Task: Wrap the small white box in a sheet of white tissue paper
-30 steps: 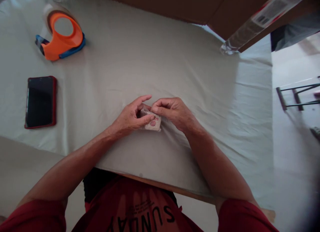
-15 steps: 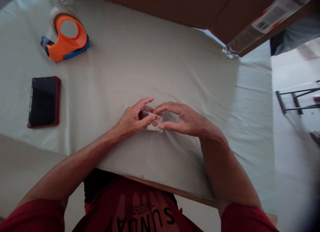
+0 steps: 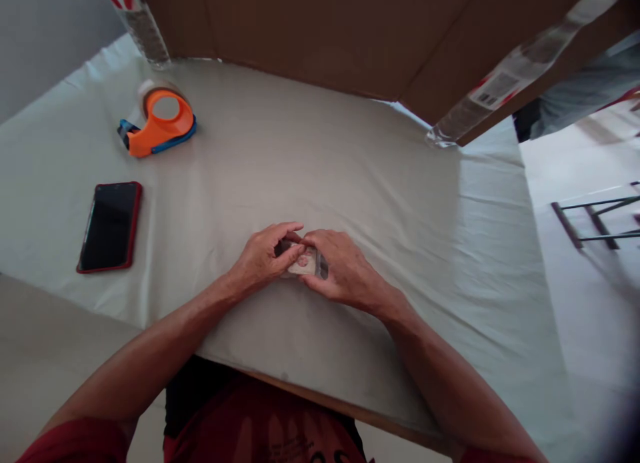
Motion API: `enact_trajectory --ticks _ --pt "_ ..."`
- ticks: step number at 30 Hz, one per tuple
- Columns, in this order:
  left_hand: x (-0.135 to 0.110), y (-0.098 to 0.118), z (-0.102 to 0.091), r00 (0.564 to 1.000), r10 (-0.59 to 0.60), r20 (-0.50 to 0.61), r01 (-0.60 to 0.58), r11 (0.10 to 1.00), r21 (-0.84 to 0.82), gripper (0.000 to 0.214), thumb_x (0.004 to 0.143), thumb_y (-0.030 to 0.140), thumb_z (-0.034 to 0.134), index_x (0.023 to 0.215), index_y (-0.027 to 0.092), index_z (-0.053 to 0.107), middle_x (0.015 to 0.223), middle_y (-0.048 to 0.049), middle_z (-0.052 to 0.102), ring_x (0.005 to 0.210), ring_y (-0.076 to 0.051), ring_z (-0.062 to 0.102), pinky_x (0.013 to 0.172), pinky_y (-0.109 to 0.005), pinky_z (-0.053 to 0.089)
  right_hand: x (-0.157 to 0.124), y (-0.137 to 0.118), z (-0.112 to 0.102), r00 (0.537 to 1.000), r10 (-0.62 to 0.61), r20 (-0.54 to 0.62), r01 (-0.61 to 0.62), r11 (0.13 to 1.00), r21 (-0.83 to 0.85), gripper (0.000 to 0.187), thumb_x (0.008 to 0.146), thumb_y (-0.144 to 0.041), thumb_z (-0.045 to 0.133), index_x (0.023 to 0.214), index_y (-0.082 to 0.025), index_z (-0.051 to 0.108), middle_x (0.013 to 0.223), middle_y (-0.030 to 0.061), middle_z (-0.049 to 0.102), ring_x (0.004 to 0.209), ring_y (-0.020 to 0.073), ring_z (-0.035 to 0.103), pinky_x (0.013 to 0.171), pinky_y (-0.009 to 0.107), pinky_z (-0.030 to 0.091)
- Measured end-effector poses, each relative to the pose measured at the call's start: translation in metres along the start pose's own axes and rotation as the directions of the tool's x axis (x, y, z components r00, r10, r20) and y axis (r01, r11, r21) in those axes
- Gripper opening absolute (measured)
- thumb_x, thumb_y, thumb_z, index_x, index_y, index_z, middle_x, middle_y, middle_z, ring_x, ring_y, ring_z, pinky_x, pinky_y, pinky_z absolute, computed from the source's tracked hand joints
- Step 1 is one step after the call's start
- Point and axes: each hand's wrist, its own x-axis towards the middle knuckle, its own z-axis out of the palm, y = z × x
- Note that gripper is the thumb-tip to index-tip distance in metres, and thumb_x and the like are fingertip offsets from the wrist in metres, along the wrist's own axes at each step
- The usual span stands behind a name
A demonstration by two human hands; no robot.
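Observation:
Near the front of the table I have a small flat pack (image 3: 303, 264), pale on top with a reddish print and what looks like clear plastic around it. It could be a deck of cards, but the kind is not plain. My left hand (image 3: 260, 256) grips its left side, thumb pressed on the top face. Around its right end curls my right hand (image 3: 340, 266), thumb at the near edge and fingers at the far edge. Both hands are closed on it, fingertips close together. My fingers hide parts of its edges.
An orange and blue tape dispenser (image 3: 161, 124) and a phone in a red case (image 3: 111, 227) lie on the left of the cloth-covered table (image 3: 300, 170). Along the back stands a large cardboard box (image 3: 320, 36) with taped corners. A dark metal frame (image 3: 590, 223) is off to the right.
My right hand has closed in around the pack's right end, where it was more spread before. The view has tilted up, so everything on the table sits lower and more of the box shows.

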Motion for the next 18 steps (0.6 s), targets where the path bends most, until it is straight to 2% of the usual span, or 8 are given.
enact_trajectory --ticks 3,6,9,12,16,18 --pt "0.001 0.002 -0.004 0.999 -0.029 -0.023 0.028 0.999 -0.043 0.042 0.087 0.038 0.064 0.124 0.017 0.064 0.102 -0.0089 0.076 0.087 -0.018 0.07 0.076 -0.028 0.054 0.0 0.0 -0.001 0.998 0.02 -0.066 -0.02 1.0 -0.006 0.034 0.075 -0.027 0.067 0.108 -0.021 0.059 0.109 0.0111 0.071 0.1 0.0297 0.066 0.09 0.044 0.048" --pt "0.001 0.005 -0.01 0.994 -0.059 -0.096 0.052 0.996 -0.071 0.045 0.09 0.041 0.06 0.128 0.016 0.06 0.108 -0.0102 0.074 0.089 -0.017 0.067 0.071 -0.026 0.052 0.002 0.005 -0.005 0.99 0.076 -0.118 -0.078 0.997 -0.009 0.036 0.075 -0.032 0.068 0.108 -0.021 0.059 0.108 0.0116 0.071 0.1 0.0298 0.066 0.091 0.044 0.047" --pt "0.002 0.004 -0.012 0.981 -0.111 -0.157 0.1 0.992 -0.073 0.045 0.091 0.038 0.058 0.13 0.017 0.058 0.11 -0.0101 0.073 0.086 -0.016 0.064 0.068 -0.025 0.05 0.007 0.014 -0.007 0.991 0.13 -0.043 -0.129 0.991 0.023 0.035 0.072 -0.034 0.07 0.102 -0.02 0.059 0.102 0.0099 0.072 0.094 0.0275 0.066 0.087 0.041 0.047" --pt "0.004 0.001 -0.011 0.98 -0.12 -0.162 0.111 0.992 -0.061 0.046 0.087 0.034 0.061 0.129 0.016 0.058 0.112 -0.0107 0.072 0.087 -0.016 0.065 0.066 -0.025 0.049 0.011 0.021 -0.005 0.986 0.164 0.021 -0.165 0.983 0.08 0.035 0.07 -0.034 0.071 0.1 -0.021 0.059 0.1 0.0067 0.071 0.089 0.0242 0.064 0.083 0.038 0.047" --pt "0.005 -0.001 -0.011 0.987 -0.076 -0.14 0.073 0.997 -0.027 0.044 0.084 0.03 0.061 0.125 0.016 0.061 0.112 -0.0113 0.072 0.094 -0.018 0.066 0.068 -0.025 0.05 0.009 0.024 -0.001 0.98 0.191 0.049 -0.196 0.97 0.141 0.042 0.071 -0.038 0.074 0.106 -0.022 0.059 0.104 0.0071 0.07 0.092 0.0244 0.064 0.083 0.038 0.047" --pt "0.005 0.0 -0.013 0.99 -0.066 -0.127 0.064 0.998 -0.017 0.041 0.083 0.029 0.061 0.122 0.015 0.063 0.112 -0.0116 0.072 0.093 -0.018 0.066 0.068 -0.026 0.05 0.007 0.026 -0.001 0.982 0.181 0.053 -0.187 0.967 0.17 0.053 0.072 -0.045 0.076 0.116 -0.021 0.059 0.112 0.0093 0.068 0.098 0.0269 0.064 0.088 0.041 0.048"
